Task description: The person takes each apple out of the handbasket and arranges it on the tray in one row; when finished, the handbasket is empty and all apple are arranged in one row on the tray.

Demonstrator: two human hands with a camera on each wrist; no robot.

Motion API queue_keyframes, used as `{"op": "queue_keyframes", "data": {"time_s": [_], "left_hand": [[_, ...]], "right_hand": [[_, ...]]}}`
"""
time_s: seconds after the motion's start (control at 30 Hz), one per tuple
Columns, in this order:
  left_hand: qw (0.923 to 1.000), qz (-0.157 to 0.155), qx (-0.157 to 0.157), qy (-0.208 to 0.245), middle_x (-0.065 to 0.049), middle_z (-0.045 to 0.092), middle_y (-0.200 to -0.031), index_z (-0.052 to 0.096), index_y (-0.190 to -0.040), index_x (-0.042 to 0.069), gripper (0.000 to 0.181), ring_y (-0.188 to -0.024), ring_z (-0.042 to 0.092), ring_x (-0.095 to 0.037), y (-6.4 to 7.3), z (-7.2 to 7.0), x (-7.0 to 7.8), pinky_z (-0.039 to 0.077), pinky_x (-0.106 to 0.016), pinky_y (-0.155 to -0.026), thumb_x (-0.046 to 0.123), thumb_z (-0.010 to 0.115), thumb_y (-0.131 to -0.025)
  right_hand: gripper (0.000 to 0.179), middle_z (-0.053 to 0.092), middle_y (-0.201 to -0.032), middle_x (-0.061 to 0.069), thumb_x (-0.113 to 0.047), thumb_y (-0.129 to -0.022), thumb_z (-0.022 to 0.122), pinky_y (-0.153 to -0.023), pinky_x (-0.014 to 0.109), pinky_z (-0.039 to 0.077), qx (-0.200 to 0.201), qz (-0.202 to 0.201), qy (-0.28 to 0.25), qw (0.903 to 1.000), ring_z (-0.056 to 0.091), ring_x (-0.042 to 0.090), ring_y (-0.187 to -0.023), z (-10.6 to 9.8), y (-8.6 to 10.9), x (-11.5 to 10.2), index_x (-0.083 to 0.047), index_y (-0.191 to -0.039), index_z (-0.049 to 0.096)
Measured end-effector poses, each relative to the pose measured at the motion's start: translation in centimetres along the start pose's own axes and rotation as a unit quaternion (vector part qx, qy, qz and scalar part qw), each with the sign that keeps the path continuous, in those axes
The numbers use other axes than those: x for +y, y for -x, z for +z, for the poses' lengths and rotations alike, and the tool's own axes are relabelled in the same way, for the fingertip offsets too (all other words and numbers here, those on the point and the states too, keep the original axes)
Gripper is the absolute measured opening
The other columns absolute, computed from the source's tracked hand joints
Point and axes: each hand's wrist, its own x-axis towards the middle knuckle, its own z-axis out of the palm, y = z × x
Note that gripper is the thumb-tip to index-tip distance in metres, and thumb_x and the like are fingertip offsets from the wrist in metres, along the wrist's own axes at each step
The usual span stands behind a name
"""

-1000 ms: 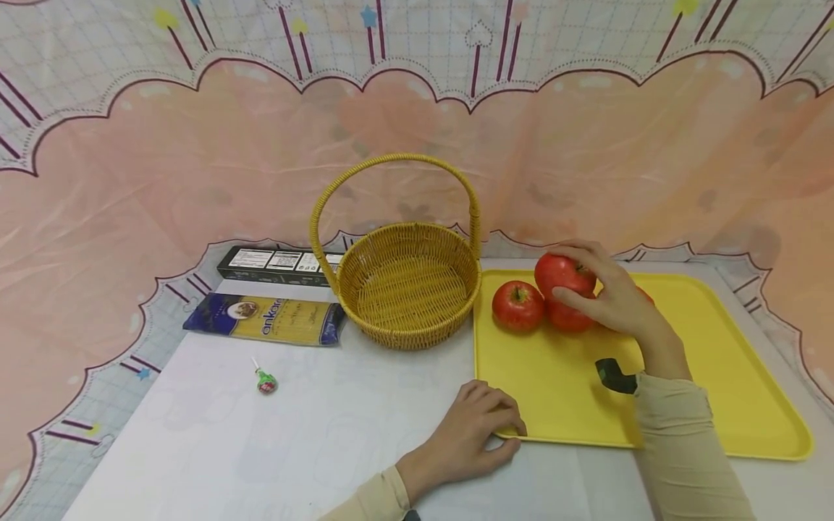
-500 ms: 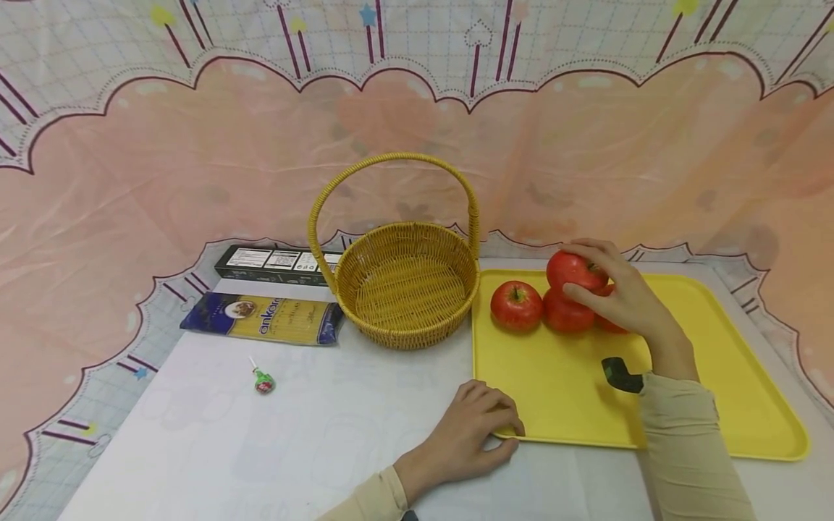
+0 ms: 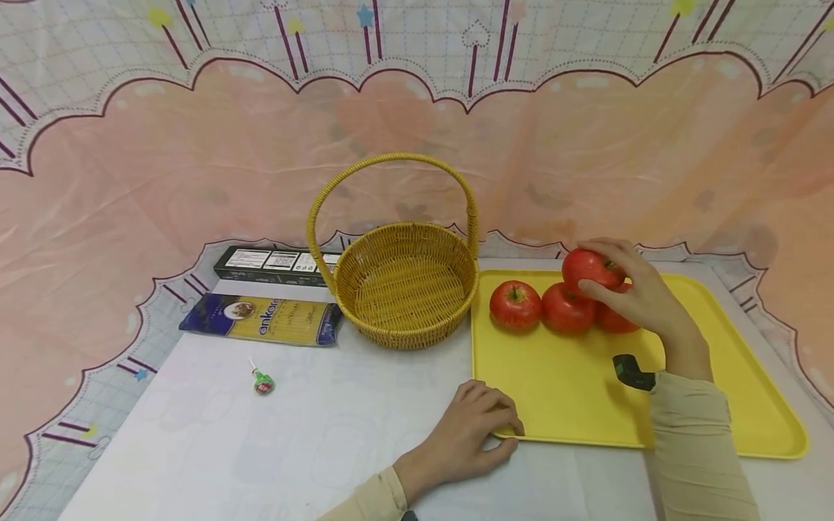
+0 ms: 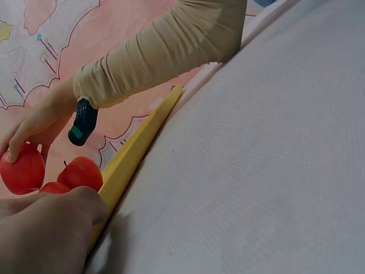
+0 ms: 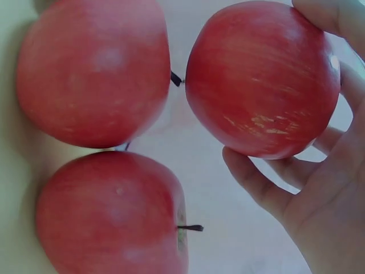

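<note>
A red apple (image 3: 589, 272) is in my right hand (image 3: 641, 295), held between thumb and fingers above the other apples. Below it in the head view, the left apple (image 3: 515, 306), the middle apple (image 3: 567, 309) and the right apple (image 3: 615, 317) form a row on the yellow tray (image 3: 560, 391). My right hand partly hides the right one. In the right wrist view, the held apple (image 5: 262, 80) appears beside two others, fingertips around its side. My left hand (image 3: 472, 430) grips the tray's near left corner, fingers over the rim and thumb outside it.
Left of the tray stands a wicker basket (image 3: 407, 329) with a tall arched handle. A pasta packet (image 3: 280, 318) and a dark box (image 3: 274, 266) lie left of the basket. Nearer is a green lollipop (image 3: 263, 381). A patterned cloth (image 3: 260, 159) hangs behind.
My right hand has moved rightward with the held apple, from over the middle apple toward the right one. More of the middle apple now shows. My left hand stays at the tray corner.
</note>
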Motion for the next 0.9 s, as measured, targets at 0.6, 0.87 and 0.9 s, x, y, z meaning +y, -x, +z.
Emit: {"op": "queue_keyframes", "data": {"time_s": [0.6, 0.87, 0.9], "left_hand": [[1.0, 0.002, 0.001, -0.001, 0.015, 0.054, -0.107, 0.063, -0.095, 0.032, 0.006, -0.102, 0.045, -0.004, 0.0, 0.1, -0.1, 0.029, -0.033, -0.104, 0.031, 0.06, -0.089], [1.0, -0.002, -0.002, 0.005, 0.015, 0.054, -0.107, 0.063, -0.095, 0.031, 0.007, -0.102, 0.045, -0.004, 0.0, 0.1, -0.1, 0.028, -0.033, -0.104, 0.031, 0.06, -0.089], [1.0, -0.003, -0.002, 0.006, 0.015, 0.054, -0.107, 0.063, -0.095, 0.031, 0.007, -0.102, 0.044, -0.004, 0.0, 0.1, -0.1, 0.028, -0.033, -0.104, 0.031, 0.06, -0.089]], "right_hand": [[0.058, 0.033, -0.143, 0.004, -0.03, -0.086, 0.067, -0.09, 0.059, 0.037, 0.003, 0.013, 0.004, 0.9999, 0.041, 0.03, -0.112, -0.6, 0.2, 0.9, -0.027, -0.139, 0.045], [0.058, 0.032, -0.145, 0.005, -0.029, -0.086, 0.067, -0.091, 0.061, 0.036, 0.008, 0.019, -0.002, 0.9998, 0.041, 0.03, -0.114, -0.9, 0.4, 1.4, -0.029, -0.139, 0.044], [0.058, 0.032, -0.145, 0.006, -0.029, -0.086, 0.067, -0.091, 0.061, 0.036, 0.008, 0.021, -0.002, 0.9997, 0.041, 0.031, -0.114, -1.0, 0.4, 1.4, -0.028, -0.14, 0.044]]}}
